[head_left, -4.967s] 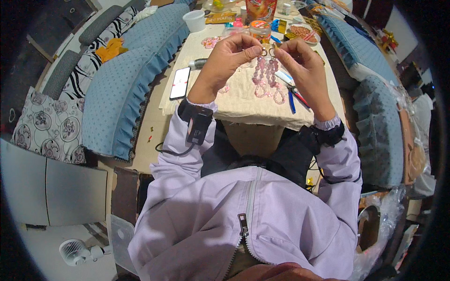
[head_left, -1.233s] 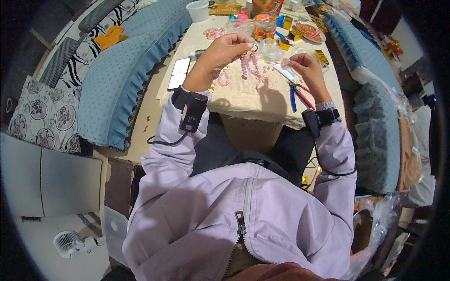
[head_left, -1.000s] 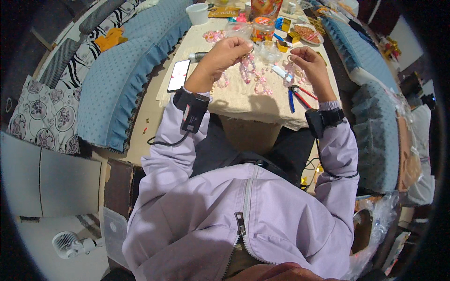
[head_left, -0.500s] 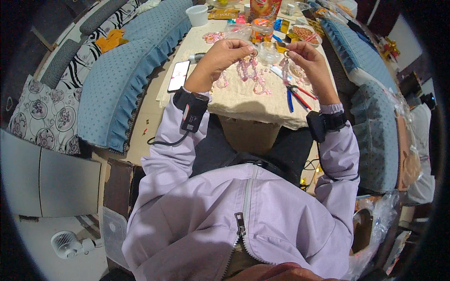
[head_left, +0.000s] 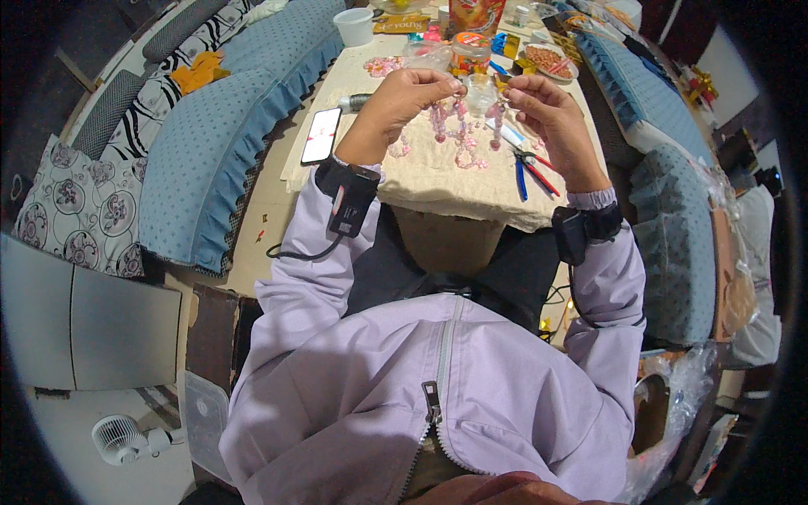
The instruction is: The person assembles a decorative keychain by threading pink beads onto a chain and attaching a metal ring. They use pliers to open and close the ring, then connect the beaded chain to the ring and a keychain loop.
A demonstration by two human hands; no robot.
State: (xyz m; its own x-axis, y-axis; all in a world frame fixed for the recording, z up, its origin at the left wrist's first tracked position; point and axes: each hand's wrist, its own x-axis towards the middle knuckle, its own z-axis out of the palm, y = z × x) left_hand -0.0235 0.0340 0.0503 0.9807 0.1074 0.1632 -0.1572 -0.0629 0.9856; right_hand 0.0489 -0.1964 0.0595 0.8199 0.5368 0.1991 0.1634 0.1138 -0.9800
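My left hand (head_left: 402,101) is raised over the cloth-covered table, its thumb and forefinger pinched on the top of a pink and lilac beaded strand (head_left: 438,124) that hangs in loops. Opposite it, my right hand (head_left: 551,111) pinches the upper end of another beaded strand (head_left: 497,128), which dangles with a darker pink bead at its bottom. The two hands are apart. On the cloth beneath lie more pink beads (head_left: 470,156) and, below my right hand, pliers (head_left: 523,165) with one blue and one red handle. A phone (head_left: 322,135) with a lit screen lies left of my left wrist.
Farther back on the table (head_left: 421,190) stand an orange-lidded jar (head_left: 470,54), a red pouch (head_left: 475,17), a white tub (head_left: 353,29) and a plate of reddish-brown bits (head_left: 549,61). Blue-covered sofas (head_left: 227,109) flank the table. A white fan (head_left: 119,438) stands at lower left.
My right hand has shifted slightly left, nearer my left hand, and its strand now hangs further left, clear of the pliers. My left hand has barely moved.
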